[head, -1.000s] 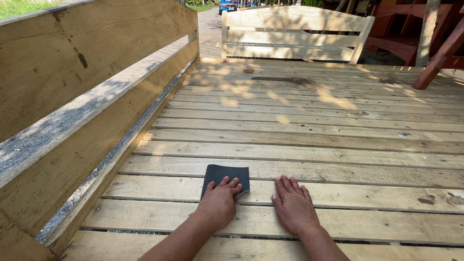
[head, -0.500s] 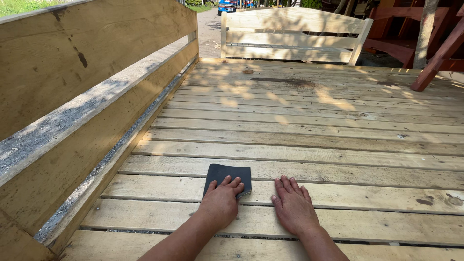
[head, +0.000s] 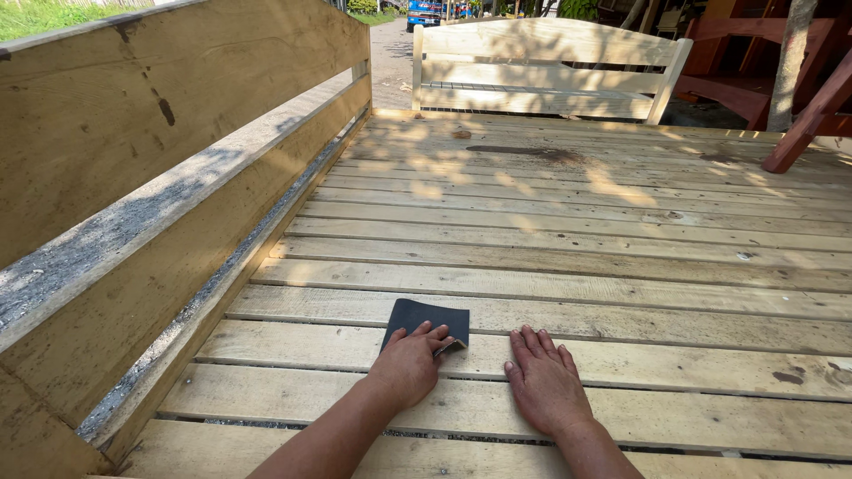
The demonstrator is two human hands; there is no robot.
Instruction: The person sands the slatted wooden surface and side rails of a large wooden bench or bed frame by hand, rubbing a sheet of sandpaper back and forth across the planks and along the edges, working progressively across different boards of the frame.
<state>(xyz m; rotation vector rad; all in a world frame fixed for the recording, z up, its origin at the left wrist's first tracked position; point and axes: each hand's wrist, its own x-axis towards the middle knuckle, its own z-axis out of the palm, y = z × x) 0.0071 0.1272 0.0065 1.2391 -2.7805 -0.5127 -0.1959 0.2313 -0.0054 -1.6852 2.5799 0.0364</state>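
One sheet: a dark grey sandpaper sheet (head: 428,321) lies flat on the slatted wooden platform (head: 621,239), on a plank near the left side, its near right corner curled up a bit.
Left hand: the left hand (head: 410,364) sits on the near edge of the sandpaper, fingers laid over it and pressing it down onto the plank; the grip is pretty much flat, not curled around anything, so it's resting on the sheet rather than pinching it.
Right hand: the right hand (head: 544,383) is palm down on the bare wood just beside the sheet, fingers spread and straight, holding nothing, not touching the sandpaper.
Both hands: close together, on neighbouring planks near the bottom of the view, forearms coming in from below.
Planks: pale, raw-looking boards with narrow gaps between them, a few knots and a dark stain (head: 532,153) farther out.
Left side: a tall wooden side rail (head: 177,177) of wide boards runs along the platform's edge, gravel showing through its gap.
Far end: a lighter slatted wooden panel (head: 541,75) stands upright across the far edge.
Right corner: red-painted timber beams (head: 803,124) lean in, well apart from the hands.
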